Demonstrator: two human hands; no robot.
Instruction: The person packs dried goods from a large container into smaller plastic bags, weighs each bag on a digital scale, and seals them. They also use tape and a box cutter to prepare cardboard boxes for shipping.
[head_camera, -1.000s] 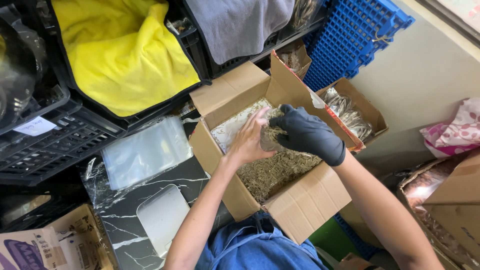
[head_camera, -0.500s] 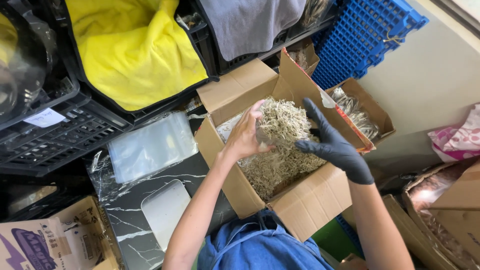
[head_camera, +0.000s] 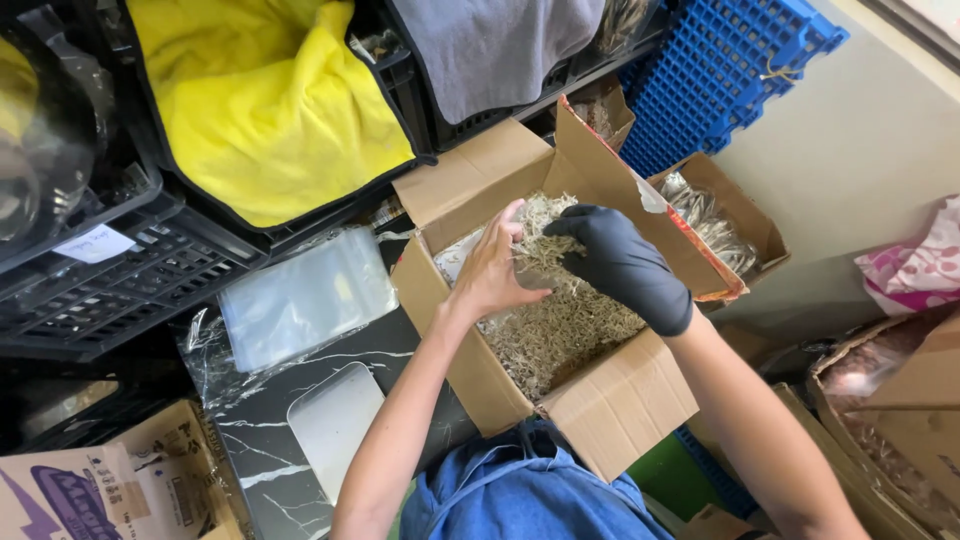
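Both hands cupped around a clump of dried strands (head_camera: 545, 240) in the box (head_camera: 610, 400): bare left hand (head_camera: 490, 275), gloved right hand (head_camera: 620, 265); gathering underway, steady grip needed.

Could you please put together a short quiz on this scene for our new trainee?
1. True or false: the right hand wears a black glove.
2. Where does the clump of dried stringy material sit? A. inside the blue crate B. between both hands over the open cardboard box C. on the yellow cloth
3. What lies on the dark marbled surface left of the box, below the black crates?

Key
1. True.
2. B; the bare left hand grips it too.
3. A stack of clear plastic bags.
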